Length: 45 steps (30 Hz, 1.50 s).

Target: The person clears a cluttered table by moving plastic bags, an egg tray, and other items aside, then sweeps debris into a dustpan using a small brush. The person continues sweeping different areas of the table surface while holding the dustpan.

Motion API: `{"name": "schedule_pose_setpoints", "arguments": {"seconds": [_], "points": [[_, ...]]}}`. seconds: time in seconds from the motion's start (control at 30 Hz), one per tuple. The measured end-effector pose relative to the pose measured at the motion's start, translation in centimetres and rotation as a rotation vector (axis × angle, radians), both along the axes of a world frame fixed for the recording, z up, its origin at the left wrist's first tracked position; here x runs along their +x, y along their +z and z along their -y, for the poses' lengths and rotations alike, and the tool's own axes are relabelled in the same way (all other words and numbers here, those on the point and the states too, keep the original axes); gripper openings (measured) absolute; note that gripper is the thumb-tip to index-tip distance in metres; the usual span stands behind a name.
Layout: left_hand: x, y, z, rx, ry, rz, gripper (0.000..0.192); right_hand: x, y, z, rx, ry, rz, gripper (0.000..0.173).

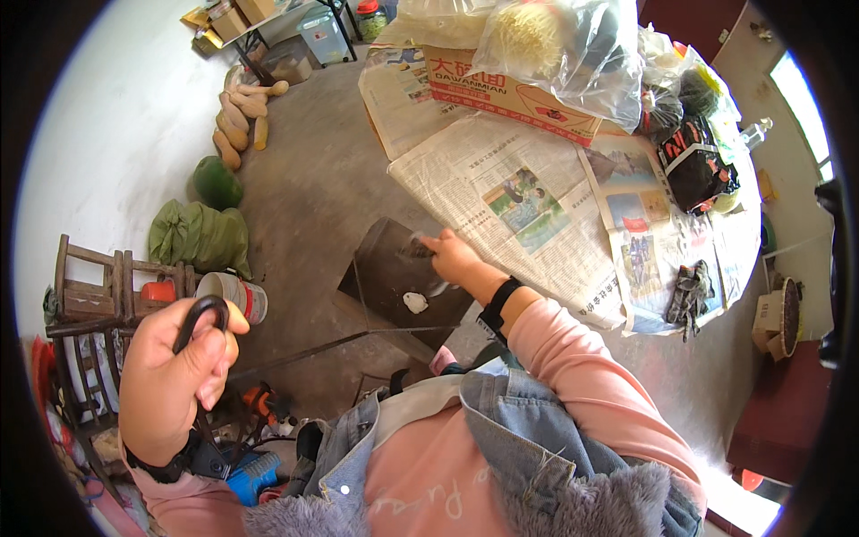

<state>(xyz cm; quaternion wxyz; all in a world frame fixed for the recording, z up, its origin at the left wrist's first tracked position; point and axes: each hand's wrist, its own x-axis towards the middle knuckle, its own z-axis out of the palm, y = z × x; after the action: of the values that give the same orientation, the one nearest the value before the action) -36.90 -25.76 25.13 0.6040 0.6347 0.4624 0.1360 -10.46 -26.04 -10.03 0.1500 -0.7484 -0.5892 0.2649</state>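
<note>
My left hand (171,376), raised at the left, is closed around a dark curved hook-shaped handle (203,314); whatever it belongs to is mostly hidden by the hand. My right hand (460,258) reaches over a dark brown box-like piece (379,275) on the floor, beside the edge of the newspaper-covered table (436,168). Something dark and blurred (413,247) lies at its fingertips, and I cannot tell whether they grip it. A small white object (415,303) rests on the dark top. One thin dark strap (315,350) stretches across the floor to the box.
On the table are a noodle carton (510,94), filled plastic bags (564,47) and dark work gloves (690,295). Gourds (235,114), a green melon (216,182), a green sack (199,235), a white bucket (235,295) and wooden chairs (87,295) line the left wall.
</note>
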Motion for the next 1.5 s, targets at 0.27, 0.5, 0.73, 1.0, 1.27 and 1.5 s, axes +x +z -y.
{"name": "schedule_pose_setpoints", "arguments": {"seconds": [0.27, 0.5, 0.73, 1.0, 1.27, 1.5], "points": [[-1.1, -0.8, -6.5, 0.051, 0.057, -0.028, 0.021, 15.1, 1.4, -1.3, 0.316, -0.528, 0.078, 0.044], [1.3, -0.5, -11.4, 0.052, 0.107, -0.057, 0.022, 17.6, -1.0, -5.4, 0.020, -0.839, 0.083, 0.042], [4.8, 0.2, -15.0, 0.052, 0.064, -0.073, 0.024, 4.5, -3.3, -13.0, 0.158, -0.129, 0.178, 0.046], [6.6, 0.3, -22.6, 0.012, -0.055, -0.045, 0.024, 7.2, -1.0, -13.2, 0.319, -0.204, -0.414, 0.043], [5.7, -1.8, -32.8, -0.099, -0.217, 0.019, 0.023, 13.8, 0.6, -8.8, 0.070, -0.974, 0.322, 0.050], [3.5, -1.5, -38.8, -0.020, -0.398, 0.007, 0.026, 1.4, -1.3, -24.1, 0.108, -0.594, 0.185, 0.045]]}}
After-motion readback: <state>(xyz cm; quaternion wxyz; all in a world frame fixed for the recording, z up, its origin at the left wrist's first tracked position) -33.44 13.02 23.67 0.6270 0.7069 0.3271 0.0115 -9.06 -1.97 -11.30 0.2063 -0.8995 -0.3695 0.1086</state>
